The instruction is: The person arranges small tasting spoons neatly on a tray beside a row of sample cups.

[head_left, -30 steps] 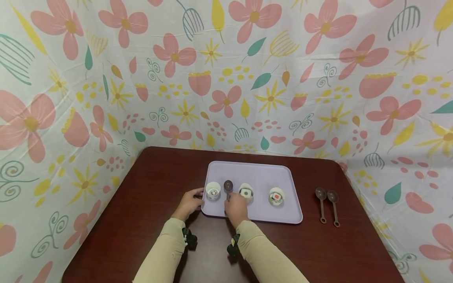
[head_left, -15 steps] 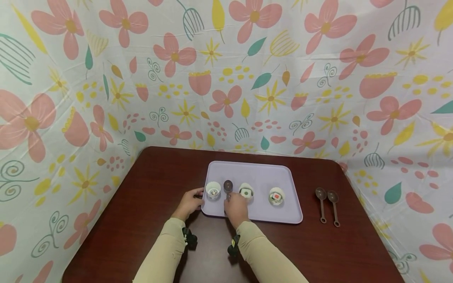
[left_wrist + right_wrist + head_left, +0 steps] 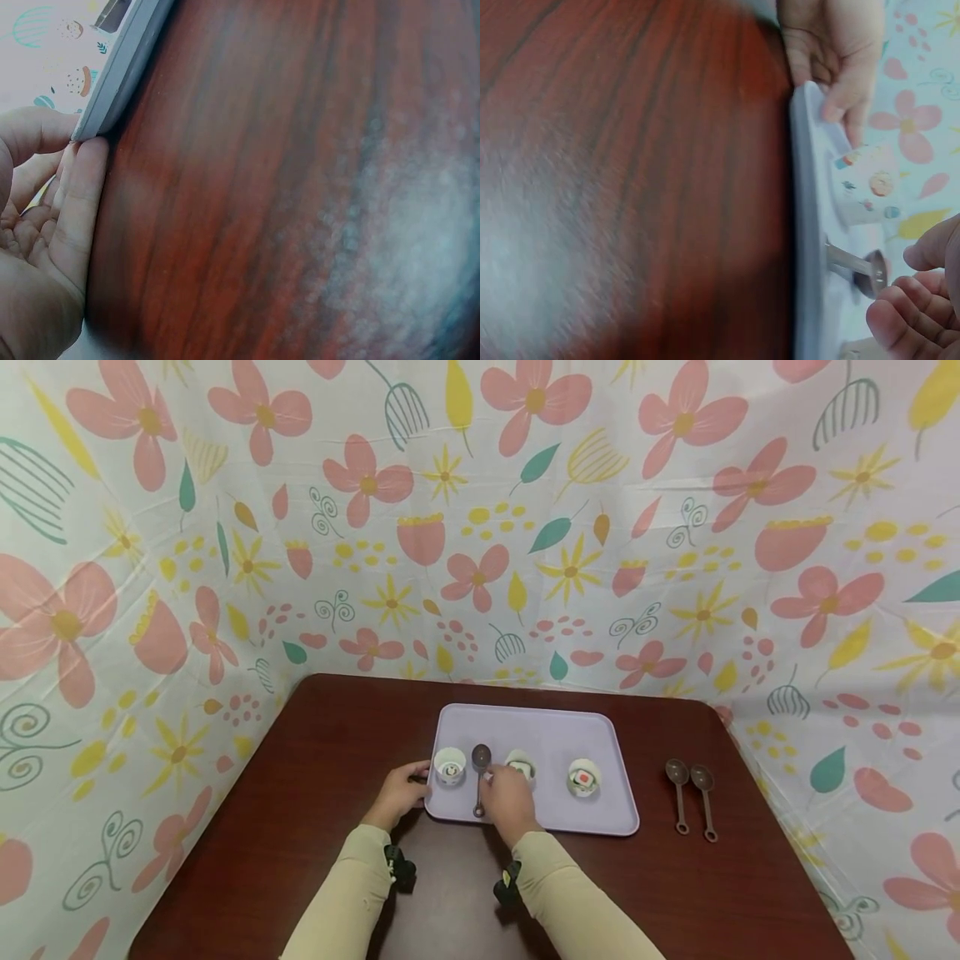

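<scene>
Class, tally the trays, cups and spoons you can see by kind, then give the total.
Tray: 1
Cups, all on the tray: 3
Spoons, one on the tray, two off it: 3
Total: 7

Two forearms, pale-sleeved, converging forward.
Left hand: bare, thumb and fingers opposed in a pinch. Right hand: bare, fingers loosely curled, thumb tip standing apart.
</scene>
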A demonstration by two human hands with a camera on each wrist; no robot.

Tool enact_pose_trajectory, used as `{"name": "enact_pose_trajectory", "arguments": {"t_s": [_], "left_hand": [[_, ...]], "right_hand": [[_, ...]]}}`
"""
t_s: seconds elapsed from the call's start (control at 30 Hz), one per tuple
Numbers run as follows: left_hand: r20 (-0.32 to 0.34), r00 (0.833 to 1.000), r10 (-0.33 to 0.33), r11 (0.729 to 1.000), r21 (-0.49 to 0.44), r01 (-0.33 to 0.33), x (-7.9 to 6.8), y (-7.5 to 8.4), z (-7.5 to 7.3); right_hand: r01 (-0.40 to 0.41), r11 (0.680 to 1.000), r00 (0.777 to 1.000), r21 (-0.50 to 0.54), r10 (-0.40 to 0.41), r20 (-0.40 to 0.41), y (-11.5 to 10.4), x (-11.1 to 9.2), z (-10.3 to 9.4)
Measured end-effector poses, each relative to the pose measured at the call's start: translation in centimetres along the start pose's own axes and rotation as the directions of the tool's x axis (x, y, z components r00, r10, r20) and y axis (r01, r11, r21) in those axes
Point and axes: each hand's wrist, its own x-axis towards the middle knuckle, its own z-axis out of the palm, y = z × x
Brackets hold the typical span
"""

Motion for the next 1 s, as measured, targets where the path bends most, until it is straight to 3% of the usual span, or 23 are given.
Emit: {"name": "enact_pose_trajectory", "arguments": {"t_s": [0.33,0.67,1.0], "left_hand": [[-0.003,1.000,0.006,1.000,-0.026,-0.006,0.1,-0.2,0.0],[-0.005,1.000,0.022,1.000,-0.017,-0.022,0.1,-0.3,0.1],[-0.010,1.000,0.025,1.000,-0.012,-0.025,0.1,-0.4,0.1]], "right_hand": [[-0.004,1.000,1.000,-0.002,0.004,-0.031,0.5,0.4,-2.6],[-0.011,1.000,0.996,0.024,0.013,-0.083,2.5,0.7,-5.1],[-0.039,0.999,0.995,0.007,0.040,-0.092,3.7,1.1,-8.7]]}}
